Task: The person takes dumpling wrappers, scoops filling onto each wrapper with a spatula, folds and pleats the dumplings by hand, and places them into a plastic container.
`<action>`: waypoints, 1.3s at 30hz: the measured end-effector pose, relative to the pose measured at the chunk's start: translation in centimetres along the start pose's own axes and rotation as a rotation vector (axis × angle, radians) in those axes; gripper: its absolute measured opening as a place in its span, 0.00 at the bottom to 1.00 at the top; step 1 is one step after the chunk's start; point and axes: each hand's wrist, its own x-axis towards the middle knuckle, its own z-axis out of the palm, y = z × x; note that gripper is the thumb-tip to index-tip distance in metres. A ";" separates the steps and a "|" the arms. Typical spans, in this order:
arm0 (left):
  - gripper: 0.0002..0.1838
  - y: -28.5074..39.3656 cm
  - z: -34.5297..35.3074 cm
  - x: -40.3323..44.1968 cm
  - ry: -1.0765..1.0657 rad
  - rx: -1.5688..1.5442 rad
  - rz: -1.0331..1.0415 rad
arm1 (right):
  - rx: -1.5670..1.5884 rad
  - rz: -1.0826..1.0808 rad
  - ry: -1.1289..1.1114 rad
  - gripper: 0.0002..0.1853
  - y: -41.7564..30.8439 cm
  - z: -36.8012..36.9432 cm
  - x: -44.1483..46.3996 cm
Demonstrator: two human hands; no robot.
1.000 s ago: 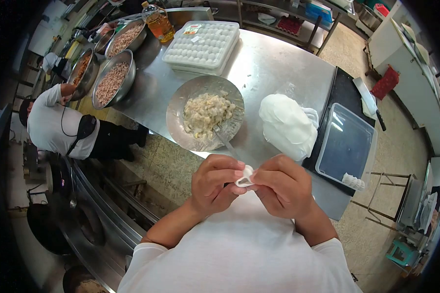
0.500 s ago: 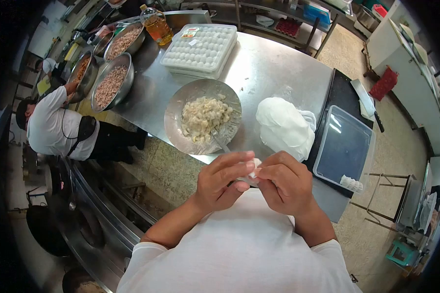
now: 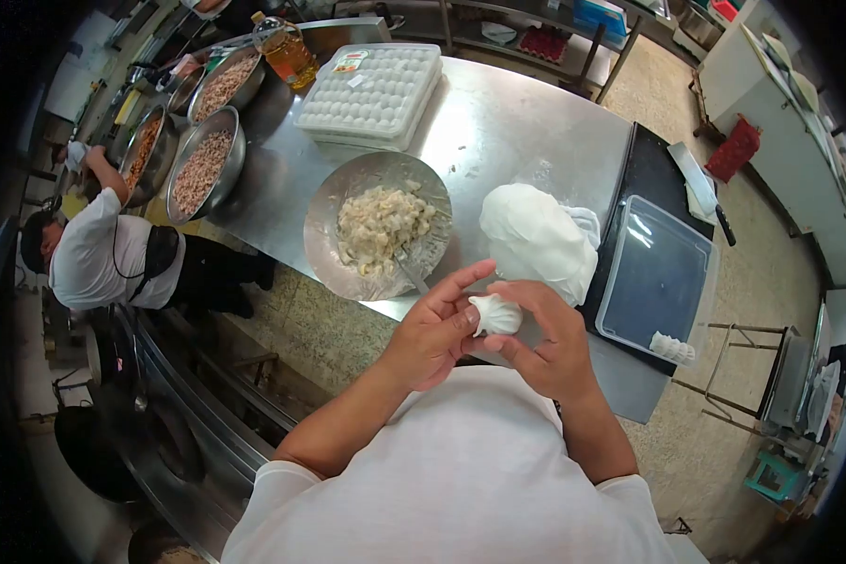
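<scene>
A white pleated dumpling [image 3: 498, 317] is between my two hands, above the near edge of the steel table. My left hand [image 3: 432, 336] grips its left side with thumb and fingers, the index finger stretched out above. Around its right side curves my right hand [image 3: 553, 343], thumb near the bottom and fingers at the top. Just beyond lies a large lump of white dough [image 3: 536, 240], partly under clear plastic. To its left, a wide metal bowl [image 3: 324, 216] holds pale, chunky filling [image 3: 381, 224] with a metal utensil handle [image 3: 412, 273] sticking out.
A clear plastic tray [image 3: 653, 273] with several finished dumplings [image 3: 672, 348] sits at right by a cleaver [image 3: 700, 183]. Stacked lidded boxes [image 3: 371, 94], an oil bottle [image 3: 285, 52] and bowls of minced filling [image 3: 204, 174] stand further back. Another person [image 3: 113, 254] works at left.
My fingers have parted around the dumpling, so its pleated body now shows; before, they pinched its top together. The view has shifted slightly. The other person's arm has moved.
</scene>
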 end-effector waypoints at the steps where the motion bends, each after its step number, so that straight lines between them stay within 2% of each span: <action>1: 0.28 -0.5 -0.6 0.4 -0.001 -0.001 -0.008 | -0.002 0.007 0.004 0.28 0.2 -0.2 -0.3; 3: 0.27 -1.3 -2.0 1.2 -0.126 0.231 0.186 | -0.054 0.030 0.038 0.25 0.4 -0.7 -0.8; 4: 0.27 -1.4 -2.0 1.3 -0.130 0.231 0.175 | -0.055 0.039 0.045 0.25 0.6 -1.0 -1.1; 6: 0.27 -1.6 -1.5 1.4 -0.153 0.642 0.162 | -0.072 0.046 -0.013 0.20 0.8 -1.5 -1.8; 11: 0.27 -4.1 -0.6 2.5 -0.169 0.488 0.072 | -0.147 0.110 -0.041 0.17 1.8 -3.3 -4.4; 14: 0.30 -5.9 0.3 3.4 -0.181 0.454 -0.048 | -0.194 0.164 -0.033 0.16 2.2 -5.4 -6.8; 16: 0.32 -6.8 0.9 4.2 -0.222 0.537 -0.190 | -0.075 0.259 -0.151 0.15 3.4 -6.9 -8.6; 17: 0.33 -7.3 1.3 4.4 -0.258 0.778 -0.180 | -0.057 0.314 -0.160 0.15 3.7 -8.2 -9.6; 18: 0.33 -7.5 2.3 4.7 -0.265 0.774 -0.186 | -0.060 0.323 -0.156 0.15 4.3 -9.7 -10.8; 20: 0.32 -7.5 4.6 5.4 -0.262 1.287 -0.210 | -0.064 0.418 -0.068 0.16 6.0 -13.5 -13.7; 22: 0.29 -8.2 5.4 6.2 -0.224 1.313 -0.257 | -0.108 0.471 0.150 0.17 9.2 -17.2 -17.2; 24: 0.25 -10.2 4.9 7.1 -0.351 1.442 0.124 | -0.262 0.763 0.188 0.18 9.6 -21.1 -18.0; 25: 0.25 -10.9 5.2 7.8 -0.345 1.443 0.120 | -0.258 0.763 0.183 0.18 9.7 -22.1 -17.7; 27: 0.20 -12.5 6.4 9.7 -0.497 1.557 0.325 | -0.228 0.912 0.150 0.18 10.1 -23.6 -17.1; 28: 0.20 -13.5 6.6 10.7 -0.491 1.562 0.322 | -0.222 0.909 0.146 0.18 10.8 -23.8 -16.9; 30: 0.18 -15.8 6.5 13.0 -0.635 1.809 0.461 | -0.540 0.486 -0.090 0.17 12.5 -23.8 -16.8; 31: 0.18 -17.0 6.1 14.0 -0.630 1.813 0.457 | -0.534 0.483 -0.092 0.17 13.0 -23.8 -16.7; 33: 0.13 -18.4 5.4 15.7 -0.666 1.998 0.425 | -0.740 0.707 -0.437 0.17 13.8 -23.7 -16.3; 37: 0.10 -19.3 4.6 16.8 -0.648 2.085 0.422 | -0.733 0.674 -0.480 0.15 14.2 -24.0 -16.4; 39: 0.08 -19.4 4.1 16.7 -0.587 2.049 0.496 | -0.657 0.670 -0.420 0.13 14.2 -24.0 -16.3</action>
